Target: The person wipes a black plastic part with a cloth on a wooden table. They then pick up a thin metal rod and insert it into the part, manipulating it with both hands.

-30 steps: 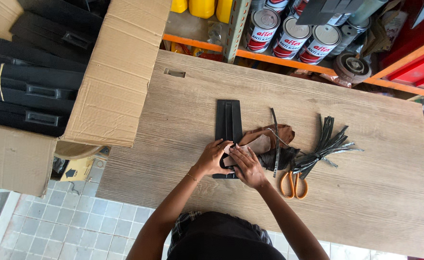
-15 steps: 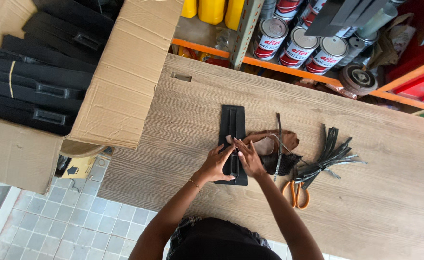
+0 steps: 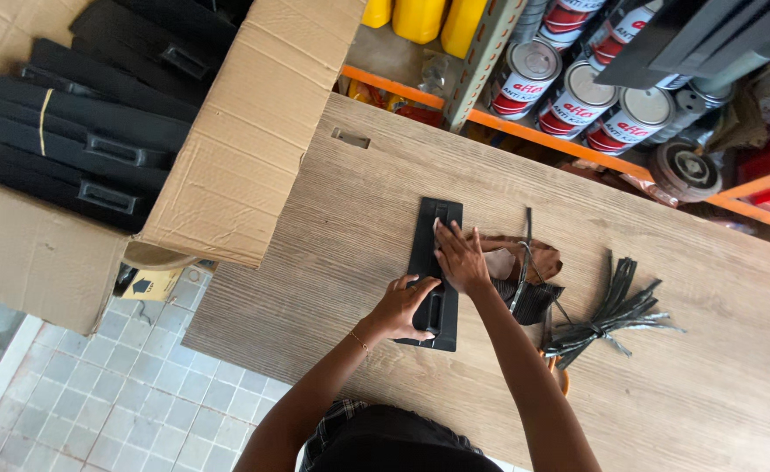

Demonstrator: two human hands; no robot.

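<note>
A long black plastic panel lies flat on the wooden table. My left hand rests on its near end, fingers curled over the recessed handle. My right hand lies spread flat on the panel's middle, pressing down. Just right of my right hand sits a pile of brown and black scraps crossed by a thin black strip.
A bundle of black strips lies further right, with orange scissors partly hidden by my right arm. A large cardboard box of more black panels stands at the left. Paint cans fill the shelf behind.
My right hand has slid up the panel and flattened on it. My left hand has moved down onto the handle end. The view has shifted right.
</note>
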